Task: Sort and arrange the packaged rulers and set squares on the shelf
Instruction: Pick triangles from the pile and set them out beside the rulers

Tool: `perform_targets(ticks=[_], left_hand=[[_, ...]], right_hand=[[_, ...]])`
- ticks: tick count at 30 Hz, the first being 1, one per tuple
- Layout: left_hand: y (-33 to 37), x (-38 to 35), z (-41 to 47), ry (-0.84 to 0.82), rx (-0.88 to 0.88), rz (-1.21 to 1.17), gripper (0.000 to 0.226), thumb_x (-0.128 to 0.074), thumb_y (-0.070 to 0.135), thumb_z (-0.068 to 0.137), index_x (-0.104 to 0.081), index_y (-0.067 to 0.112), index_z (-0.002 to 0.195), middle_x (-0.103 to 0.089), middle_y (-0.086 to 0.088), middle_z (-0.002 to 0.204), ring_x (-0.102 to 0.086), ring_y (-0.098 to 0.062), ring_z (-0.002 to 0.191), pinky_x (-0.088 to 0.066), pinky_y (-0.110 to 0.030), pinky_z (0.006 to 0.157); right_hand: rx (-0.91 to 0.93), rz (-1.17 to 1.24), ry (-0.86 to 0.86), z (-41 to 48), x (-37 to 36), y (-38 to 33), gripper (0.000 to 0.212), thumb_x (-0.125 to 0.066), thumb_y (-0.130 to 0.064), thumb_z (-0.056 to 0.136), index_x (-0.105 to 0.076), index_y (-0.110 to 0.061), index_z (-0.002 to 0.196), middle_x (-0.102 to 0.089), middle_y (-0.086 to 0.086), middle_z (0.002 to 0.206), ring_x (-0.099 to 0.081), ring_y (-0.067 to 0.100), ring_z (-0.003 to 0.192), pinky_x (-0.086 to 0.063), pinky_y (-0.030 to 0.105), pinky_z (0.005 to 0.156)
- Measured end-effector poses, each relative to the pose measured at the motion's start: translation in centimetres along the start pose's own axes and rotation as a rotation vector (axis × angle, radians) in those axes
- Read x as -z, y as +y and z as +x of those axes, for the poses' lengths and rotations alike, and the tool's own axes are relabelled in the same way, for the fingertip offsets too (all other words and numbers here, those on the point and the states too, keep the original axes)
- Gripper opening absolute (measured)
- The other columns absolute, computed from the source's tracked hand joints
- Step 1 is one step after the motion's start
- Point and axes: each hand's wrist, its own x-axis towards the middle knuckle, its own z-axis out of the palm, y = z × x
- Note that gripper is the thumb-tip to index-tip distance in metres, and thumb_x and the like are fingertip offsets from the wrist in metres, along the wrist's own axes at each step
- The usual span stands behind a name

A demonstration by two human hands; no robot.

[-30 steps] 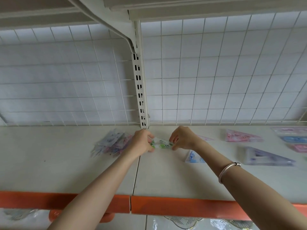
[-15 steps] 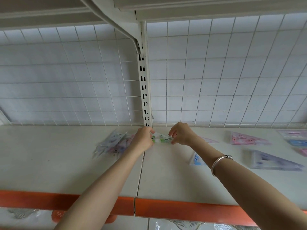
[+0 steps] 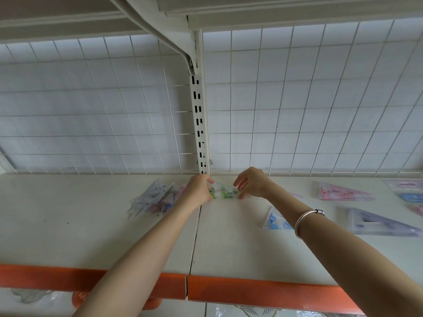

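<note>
Reaching past the shelf's orange lip [image 3: 251, 291] and a blue set square [image 3: 274, 221] at right, the left hand [image 3: 199, 191] clamps the green-printed packet [image 3: 223, 192] lying by the far upright [image 3: 201, 124]. The right hand [image 3: 251, 183] has its fingers spread, tips touching the packet's right end.

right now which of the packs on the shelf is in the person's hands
The green-printed pack: left hand grips one end, right hand touches the other. Pink pack, blue pack and purple pack lie untouched.
</note>
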Motion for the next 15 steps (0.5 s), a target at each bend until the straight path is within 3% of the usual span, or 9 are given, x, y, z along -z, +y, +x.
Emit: perform_targets(ticks=[6,12,15], left_hand=[[0.16,0.16,0.20,-0.021,0.008,0.035,0.050,-0.075,0.001,0.075,-0.058,0.012,0.121,-0.059,-0.009,0.120,-0.058,-0.022,0.106,-0.046,-0.028,0.086],[0.02,0.18,0.36,-0.031,0.013,0.027,0.049,-0.076,0.002,0.074,-0.058,0.012,0.119,-0.060,-0.010,0.118,-0.060,-0.023,0.103,-0.048,-0.028,0.084],[0.14,0.15,0.40,-0.041,0.022,0.030,0.049,-0.076,0.002,0.075,-0.058,0.013,0.119,-0.058,-0.011,0.120,-0.059,-0.024,0.104,-0.049,-0.031,0.087]], right_hand=[[-0.017,0.000,-0.033,-0.01,0.20,0.06,0.038,-0.081,-0.001,0.065,-0.070,-0.007,0.101,-0.071,0.010,0.097,-0.066,0.022,0.093,-0.053,0.029,0.084],[-0.043,-0.001,-0.027,-0.06,0.26,0.30,0.033,-0.079,0.001,0.065,-0.070,-0.009,0.095,-0.073,0.009,0.091,-0.064,0.016,0.078,-0.048,0.017,0.060],[-0.051,0.002,-0.021,0.03,0.20,0.36,0.031,-0.080,0.000,0.064,-0.070,-0.010,0.092,-0.073,0.008,0.090,-0.064,0.014,0.076,-0.046,0.015,0.057]])
